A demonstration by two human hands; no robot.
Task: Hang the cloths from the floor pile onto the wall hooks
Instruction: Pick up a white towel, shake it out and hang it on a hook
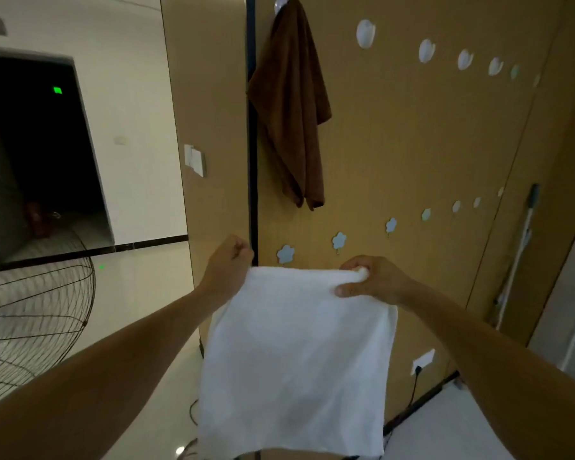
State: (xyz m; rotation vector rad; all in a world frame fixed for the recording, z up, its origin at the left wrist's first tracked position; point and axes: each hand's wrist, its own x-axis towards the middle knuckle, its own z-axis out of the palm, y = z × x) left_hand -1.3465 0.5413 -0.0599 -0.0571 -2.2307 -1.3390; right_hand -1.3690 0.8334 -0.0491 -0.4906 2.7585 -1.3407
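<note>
A white cloth [296,353] hangs spread flat in front of me, held by its top edge. My left hand [228,263] grips the top left corner, fingers curled. My right hand [369,280] pinches the bunched top right corner. A brown cloth [292,104] hangs from the leftmost white hook [281,5] high on the tan wall panel. To its right runs a row of bare white round hooks [365,33]. Below, a row of pale blue flower-shaped hooks [285,254] sits just beyond the white cloth's top edge. The floor pile is out of view.
A black wire fan guard [30,320] stands at the left. A light switch [195,160] is on the panel's side. A mop handle [518,254] leans against the wall at the right. A wall socket [422,360] with a black cable sits low on the panel.
</note>
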